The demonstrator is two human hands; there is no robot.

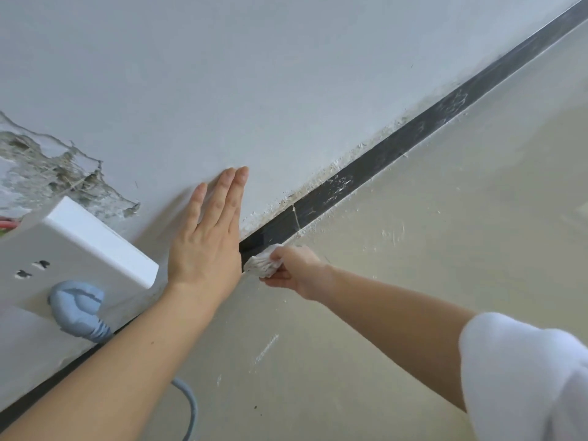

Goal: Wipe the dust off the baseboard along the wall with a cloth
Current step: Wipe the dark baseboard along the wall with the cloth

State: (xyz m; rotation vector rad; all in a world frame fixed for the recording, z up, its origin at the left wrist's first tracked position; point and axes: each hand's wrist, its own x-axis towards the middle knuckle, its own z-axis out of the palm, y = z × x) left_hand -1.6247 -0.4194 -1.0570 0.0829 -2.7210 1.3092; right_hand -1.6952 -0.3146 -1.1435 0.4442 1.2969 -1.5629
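Note:
A dark baseboard runs diagonally from lower left to upper right where the white wall meets the beige floor. White dust and paint flecks cover much of it. My right hand grips a crumpled white cloth and presses it against the baseboard. My left hand lies flat on the wall just above that spot, fingers straight and close together, holding nothing. It hides a stretch of the baseboard.
A white socket box juts from the wall at the left, with a blue-grey plug in it and a cable trailing over the floor. Above the box the plaster is broken away.

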